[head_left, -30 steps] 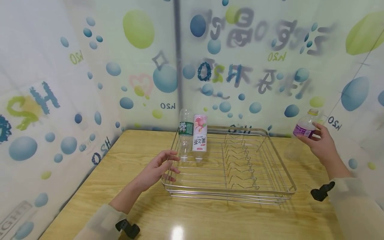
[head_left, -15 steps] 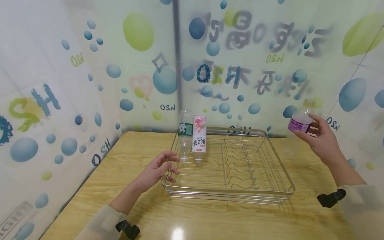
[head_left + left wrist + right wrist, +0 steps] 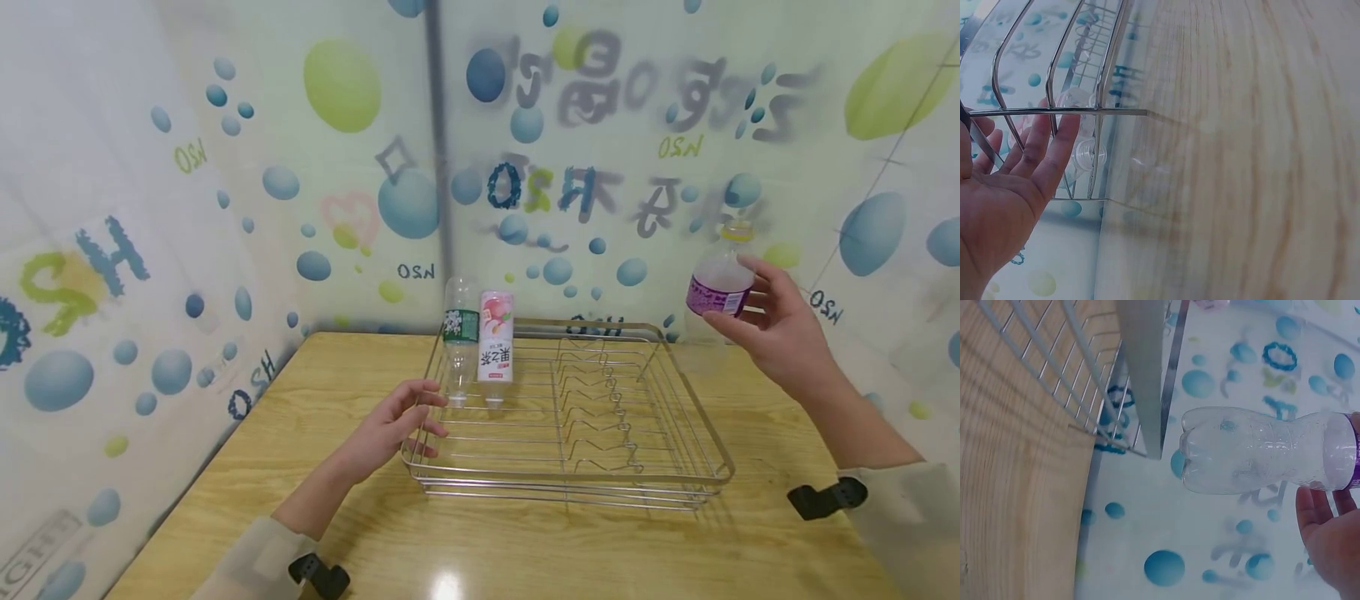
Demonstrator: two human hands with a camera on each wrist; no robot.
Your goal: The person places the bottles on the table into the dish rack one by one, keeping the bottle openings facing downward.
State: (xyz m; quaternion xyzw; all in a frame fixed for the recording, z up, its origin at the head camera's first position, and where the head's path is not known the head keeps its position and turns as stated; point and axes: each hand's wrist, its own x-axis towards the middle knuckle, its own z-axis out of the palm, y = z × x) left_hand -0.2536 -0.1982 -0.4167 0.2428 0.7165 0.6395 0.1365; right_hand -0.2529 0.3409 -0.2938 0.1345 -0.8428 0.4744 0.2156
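Note:
My right hand [image 3: 783, 329] grips a clear plastic bottle [image 3: 723, 279] with a purple label and a yellow top, around its labelled part. The bottle is upright in the air beyond the right rear of a wire dish rack [image 3: 566, 478]. In the right wrist view, its clear lower body [image 3: 1241, 450] is beside the rack's rim. My left hand [image 3: 390, 425] rests against the rack's left side, its loosely extended fingers touching the wires. Inside the rack's left end, a green-labelled clear bottle [image 3: 461, 326] leans beside a pink-and-white-labelled bottle [image 3: 497, 337], both neck down.
The rack stands on a wooden table [image 3: 525, 550], with a row of bent wire dividers [image 3: 600, 408] along its right half. A pale curtain [image 3: 360, 217] printed with blue and green dots closes off the back and sides.
My right hand has carried the purple-labelled bottle up and to the left, closer to the rack. The left hand and the two bottles in the rack have stayed in place.

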